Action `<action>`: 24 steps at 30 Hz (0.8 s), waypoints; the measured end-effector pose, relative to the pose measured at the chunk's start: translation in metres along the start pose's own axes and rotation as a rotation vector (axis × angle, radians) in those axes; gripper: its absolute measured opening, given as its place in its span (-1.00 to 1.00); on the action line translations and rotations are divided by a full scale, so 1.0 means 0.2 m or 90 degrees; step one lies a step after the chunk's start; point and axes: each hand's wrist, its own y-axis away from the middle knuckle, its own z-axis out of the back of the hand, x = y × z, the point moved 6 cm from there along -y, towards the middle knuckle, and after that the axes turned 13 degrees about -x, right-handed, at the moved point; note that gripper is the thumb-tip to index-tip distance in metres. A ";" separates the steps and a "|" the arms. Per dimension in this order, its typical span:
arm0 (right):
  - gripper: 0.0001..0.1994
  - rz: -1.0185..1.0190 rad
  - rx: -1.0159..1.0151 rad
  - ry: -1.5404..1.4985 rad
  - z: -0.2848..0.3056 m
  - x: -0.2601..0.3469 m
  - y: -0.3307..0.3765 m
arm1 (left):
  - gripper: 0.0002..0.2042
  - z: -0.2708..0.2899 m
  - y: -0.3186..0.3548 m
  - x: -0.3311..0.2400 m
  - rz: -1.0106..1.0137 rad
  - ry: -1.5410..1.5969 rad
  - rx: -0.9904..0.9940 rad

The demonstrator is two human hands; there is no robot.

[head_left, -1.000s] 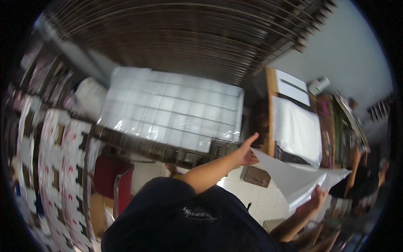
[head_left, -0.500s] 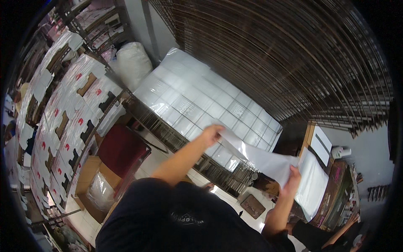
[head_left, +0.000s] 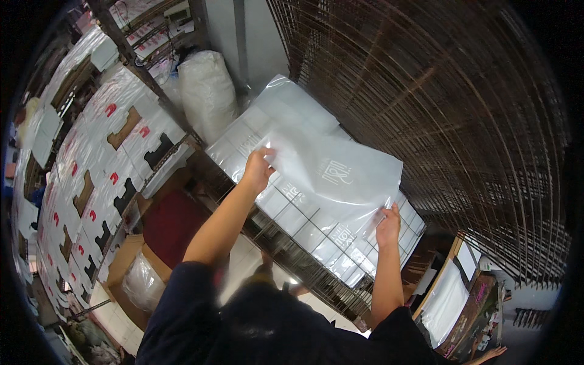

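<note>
A translucent plastic sheet (head_left: pixel 359 170) with a white printed design is stretched between my two hands. My left hand (head_left: pixel 260 170) pinches its near left corner, and my right hand (head_left: pixel 388 226) pinches its near right corner. The sheet sags in soft folds above a wire drying rack (head_left: pixel 309 214), and its far part lies over or close to the rack. I cannot tell how much of it touches. More printed plastic sheets (head_left: pixel 331 240) lie on the rack beneath it.
Raised wire racks (head_left: pixel 420 79) slant up beyond the sheet. At right stands a work table holding a stack of plastic sheets (head_left: pixel 447 310); another person's hand (head_left: pixel 494 351) shows below. White boxes (head_left: pixel 91 164) fill the left, with a red chair (head_left: pixel 176 225) and an open carton (head_left: pixel 125 267) nearby.
Both hands have carried the plastic sheet from near the work table leftward over the wire rack. It was narrow and folded in view; now it is spread wide. My view has shifted too.
</note>
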 end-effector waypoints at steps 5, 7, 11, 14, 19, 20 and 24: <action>-0.51 -0.053 -0.128 0.010 0.04 -0.44 -0.31 | -0.49 0.25 -0.42 0.24 0.037 -0.133 -0.091; -0.48 -0.016 -0.168 0.042 0.07 -0.59 -0.48 | -0.37 0.29 -0.51 0.31 0.021 -0.214 -0.172; -0.43 -0.008 -0.228 0.053 0.08 -0.79 -0.73 | -0.22 0.32 -0.49 0.34 -0.095 -0.361 -0.180; -0.41 0.019 -0.256 0.066 0.11 -0.87 -0.87 | -0.28 0.38 -0.29 0.29 -0.079 -0.353 -0.117; -0.39 0.051 -0.285 0.075 0.05 -0.87 -0.93 | -0.47 0.68 -0.01 0.32 -0.029 -0.289 -0.141; -0.39 0.051 -0.282 0.066 0.05 -0.87 -0.94 | -0.50 0.71 0.05 0.32 -0.023 -0.291 -0.154; -0.43 0.124 -0.300 0.149 0.12 -0.93 -1.06 | -0.57 0.82 0.19 0.38 -0.004 -0.301 -0.134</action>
